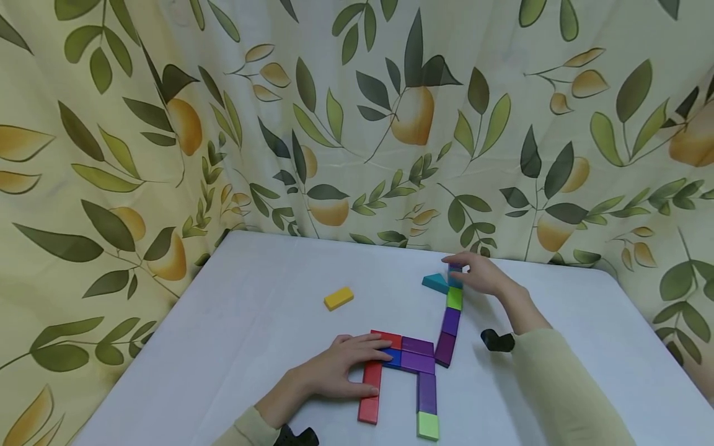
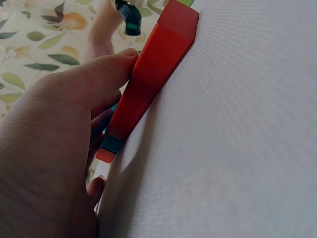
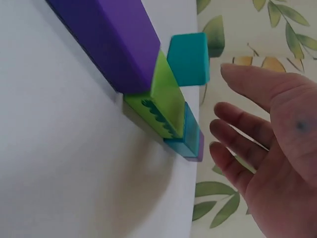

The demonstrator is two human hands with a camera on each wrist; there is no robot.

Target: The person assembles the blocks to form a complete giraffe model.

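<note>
My left hand [image 1: 337, 365] rests on the blocks, its fingers extended over a red block [image 1: 388, 340] and a blue block [image 1: 393, 357]. In the left wrist view, the thumb touches the side of a red leg block [image 2: 158, 54]. My right hand [image 1: 482, 275] is at the far end of a block line, fingers loosely bent beside a teal-blue block [image 1: 455, 280] and a purple end block [image 3: 195, 159]. Nothing shows inside that hand in the right wrist view. Nearer in the line are a green block [image 1: 454, 298], a purple block [image 1: 451, 321] and a dark purple block [image 1: 445, 349].
A teal triangular block [image 1: 434, 283] lies left of the line's far end. Purple blocks [image 1: 417, 362] and a light green block [image 1: 427, 426] form the right leg. A yellow block [image 1: 338, 298] lies apart on the white table [image 1: 251, 297], before a patterned curtain [image 1: 357, 124].
</note>
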